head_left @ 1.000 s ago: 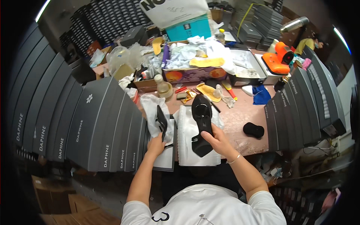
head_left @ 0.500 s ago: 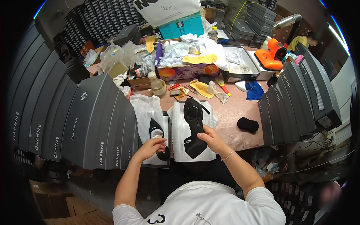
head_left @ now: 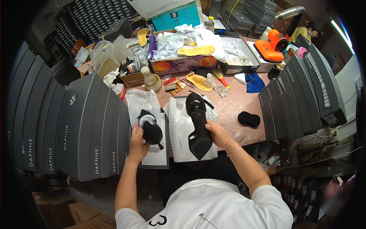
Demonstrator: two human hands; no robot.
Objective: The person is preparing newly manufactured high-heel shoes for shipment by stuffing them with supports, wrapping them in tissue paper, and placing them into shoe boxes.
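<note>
My left hand (head_left: 138, 142) is closed round a black shoe (head_left: 152, 133), its pale inside turned up toward me. It is raised over white tissue paper (head_left: 144, 103) and a shoe box part (head_left: 157, 154) with a white inside. In my right hand (head_left: 220, 134) is a second black shoe (head_left: 199, 131), held lengthwise with a strap sticking out at its far end. Beneath that shoe lies an open box lined with white padded wrap (head_left: 176, 133) and tissue. To the right, a small black rounded pad (head_left: 249, 119) rests on the pink tabletop.
Grey shoe boxes stand in a row at left (head_left: 82, 126) and another row at right (head_left: 305, 95). Behind are a glass jar (head_left: 151, 82), yellow cloths (head_left: 200, 82), a blue cloth (head_left: 254, 83), a carton of crumpled paper (head_left: 179, 66) and an orange device (head_left: 270, 49). A person (head_left: 301, 34) sits far right.
The left shoe has been lifted off the tissue and box part and turned in my left hand. My right hand still holds its shoe, now slightly tilted. The whole view has shifted a little.
</note>
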